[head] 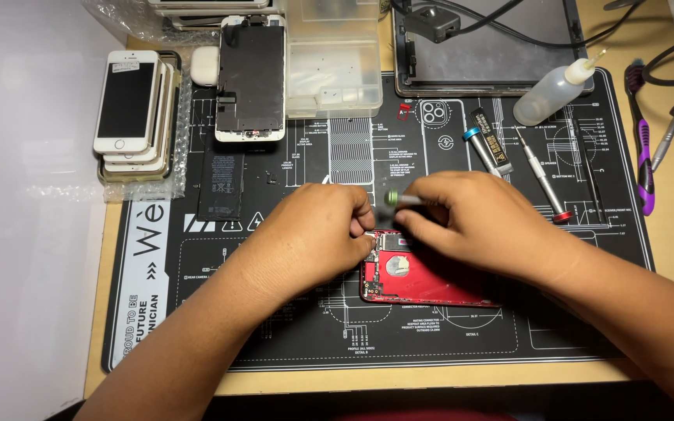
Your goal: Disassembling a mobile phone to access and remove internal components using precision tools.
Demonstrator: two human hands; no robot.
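You've got a red phone shell (431, 284) on a black mat (571, 312) covered in white line diagrams. The screwdriver (407, 199) in your right hand has a green cap. Up left, the phone stack (130, 109) is white and gold with black screens. The brush (643, 140) is purple and black, the bottle (555, 92) milky white, the tabletop (665, 234) pale wood.

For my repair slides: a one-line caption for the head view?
Left hand steadies an opened red phone while right hand works a screwdriver into it.
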